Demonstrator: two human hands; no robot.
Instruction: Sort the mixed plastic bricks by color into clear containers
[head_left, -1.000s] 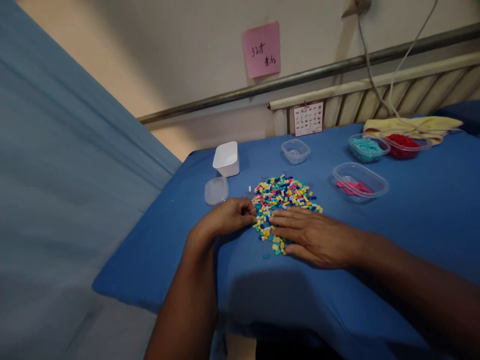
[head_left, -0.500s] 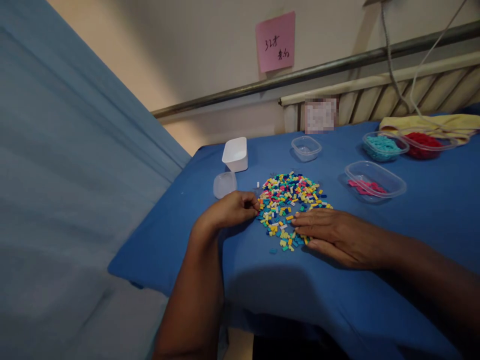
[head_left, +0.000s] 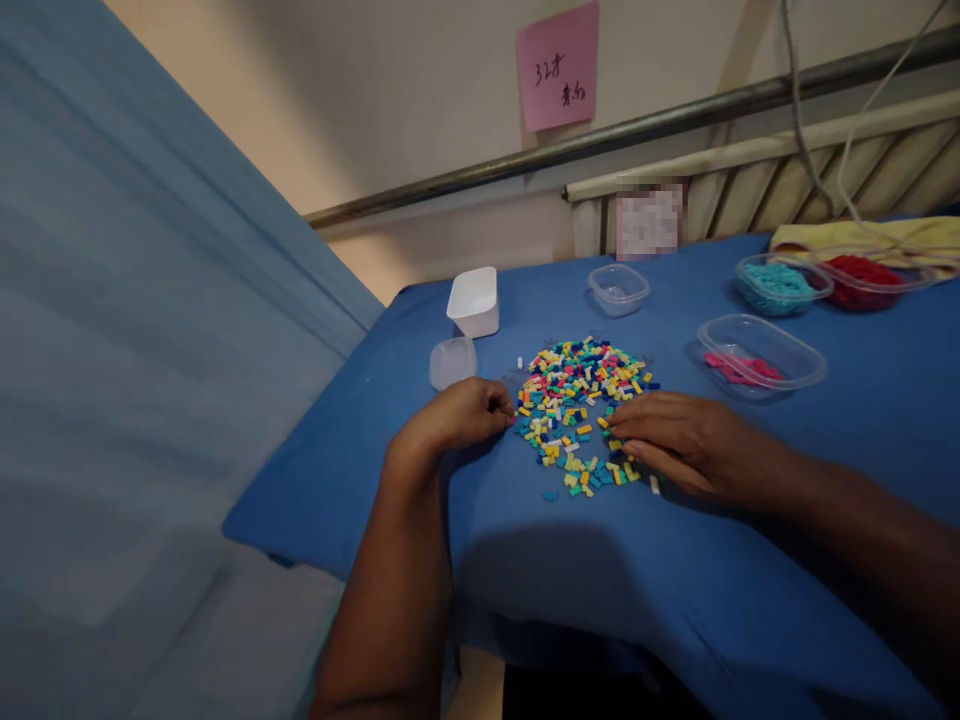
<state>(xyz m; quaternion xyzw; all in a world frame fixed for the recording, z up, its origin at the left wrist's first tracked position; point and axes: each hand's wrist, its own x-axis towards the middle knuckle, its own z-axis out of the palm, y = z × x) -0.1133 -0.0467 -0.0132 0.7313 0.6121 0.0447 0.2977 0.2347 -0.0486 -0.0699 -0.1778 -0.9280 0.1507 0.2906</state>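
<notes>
A pile of small multicoloured building blocks (head_left: 577, 385) lies spread on the blue cloth, with a bare patch in its middle. My left hand (head_left: 469, 412) rests at the pile's left edge, thumb and forefinger pinched. A bit of a pink block (head_left: 512, 421) shows at those fingertips. On the right side of the pile, my right hand (head_left: 686, 440) lies low with its fingers stretched out over some blocks. A white block (head_left: 655, 485) sits just below its thumb. What is under the right palm is hidden.
Clear tubs hold pink blocks (head_left: 742, 368), turquoise blocks (head_left: 780, 278) and red blocks (head_left: 862, 280) at the right. Behind the pile stand a small clear tub (head_left: 619, 300), a white box (head_left: 476, 315) and a translucent lid (head_left: 453, 363). A blue curtain (head_left: 150, 300) hangs left.
My right hand has slid a little to the right, uncovering blocks at the pile's right side. My left hand stays pinched and has drawn slightly left, a pink block at its fingertips.
</notes>
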